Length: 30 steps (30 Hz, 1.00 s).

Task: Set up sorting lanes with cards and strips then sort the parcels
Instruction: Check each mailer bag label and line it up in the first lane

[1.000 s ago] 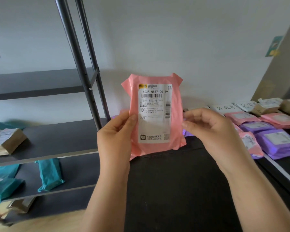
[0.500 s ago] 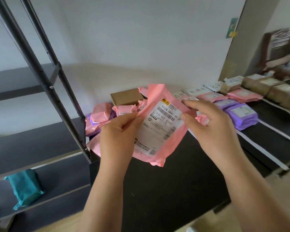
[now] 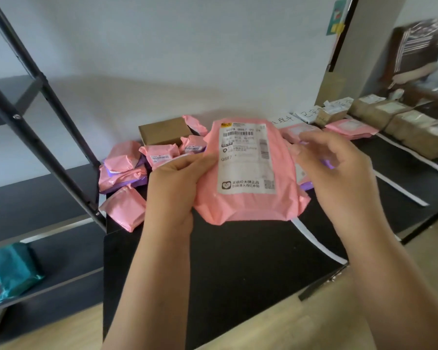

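1. Pink parcel [image 3: 248, 205]: held in the air above the black table [image 3: 238, 274], label [image 3: 245, 160] facing the camera and upright. Barcode visible, print mostly blurred.
2. Left hand [image 3: 172, 183]: the parcel's left edge is gripped, thumb on the front, fingers curled behind.
3. Right hand [image 3: 339, 170]: just beside the parcel's right edge, fingers half-curled and motion-blurred. Whether the edge is pinched or let go cannot be told.
4. Lanes: white strips [image 3: 314, 239] are laid on the table as dividers. Handwritten cards [image 3: 283, 120] stand at the back by the wall. Their writing cannot be read.
5. Filled lanes: pink lane parcels [image 3: 349, 127] and brown parcels [image 3: 420, 137] lie to the right. A purple one is glimpsed behind the right hand.
6. Unsorted heap [image 3: 124, 170]: pink and purple bags piled at the table's back left, with a brown box [image 3: 163, 131] touching them.
7. Step, as judged: lane setup looks done and sorting is partly through. This parcel is at the read-and-assign stage.
8. Next move, as judged: the lane must be taken from the label, not the colour, since pink is seen in more than one lane. The parcel is then to be carried right and laid flat between two strips, below its card, without the strips being dragged.
9. Outside the task: a metal rack [image 3: 68, 183] stands at left, with a teal parcel [image 3: 13, 269] on a lower shelf.
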Each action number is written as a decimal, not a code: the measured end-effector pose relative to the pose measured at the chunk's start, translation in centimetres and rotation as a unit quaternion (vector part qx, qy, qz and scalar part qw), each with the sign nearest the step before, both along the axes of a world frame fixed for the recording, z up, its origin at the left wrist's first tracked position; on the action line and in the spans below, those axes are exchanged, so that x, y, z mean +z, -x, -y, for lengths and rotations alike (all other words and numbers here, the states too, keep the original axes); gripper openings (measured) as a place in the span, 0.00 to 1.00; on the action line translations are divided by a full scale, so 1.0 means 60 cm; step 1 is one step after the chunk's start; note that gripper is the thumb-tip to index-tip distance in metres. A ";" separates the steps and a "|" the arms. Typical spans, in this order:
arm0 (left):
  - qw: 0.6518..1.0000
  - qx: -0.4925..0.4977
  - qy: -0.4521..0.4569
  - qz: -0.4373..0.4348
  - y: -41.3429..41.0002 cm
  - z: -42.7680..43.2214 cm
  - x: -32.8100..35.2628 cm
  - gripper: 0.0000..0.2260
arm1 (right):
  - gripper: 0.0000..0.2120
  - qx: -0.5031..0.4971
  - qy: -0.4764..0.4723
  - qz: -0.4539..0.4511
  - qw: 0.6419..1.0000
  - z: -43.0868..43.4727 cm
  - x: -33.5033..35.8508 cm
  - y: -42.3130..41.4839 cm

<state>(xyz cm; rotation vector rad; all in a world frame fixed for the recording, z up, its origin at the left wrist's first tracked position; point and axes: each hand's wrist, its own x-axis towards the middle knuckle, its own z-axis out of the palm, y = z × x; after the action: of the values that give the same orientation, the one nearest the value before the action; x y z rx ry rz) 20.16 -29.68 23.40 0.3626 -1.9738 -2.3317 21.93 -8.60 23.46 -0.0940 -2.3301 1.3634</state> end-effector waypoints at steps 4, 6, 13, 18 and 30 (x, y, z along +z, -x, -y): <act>0.994 0.006 -0.101 0.042 0.019 -0.052 0.004 0.06 | 0.32 0.041 0.050 0.044 0.997 -0.040 0.002 -0.012; 0.987 -0.001 -0.144 0.070 0.022 -0.078 0.007 0.07 | 0.39 0.037 0.088 0.063 0.993 -0.057 0.008 -0.015; 0.972 -0.034 -0.191 0.132 0.022 -0.125 0.014 0.05 | 0.17 0.104 0.195 0.098 0.970 -0.106 0.004 -0.004; 0.973 -0.055 -0.194 0.113 0.030 -0.149 0.008 0.03 | 0.14 0.100 0.213 0.096 0.967 -0.133 -0.003 0.003; 0.964 -0.069 0.249 -0.063 0.030 -0.244 -0.066 0.06 | 0.20 -0.005 -0.073 0.095 0.993 -0.258 -0.055 0.021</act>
<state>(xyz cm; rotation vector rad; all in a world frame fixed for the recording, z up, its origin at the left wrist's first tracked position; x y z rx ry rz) 18.36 -15.03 19.46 0.0411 -2.4773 -1.7700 20.69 6.91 20.17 -0.1981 -2.5746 1.2219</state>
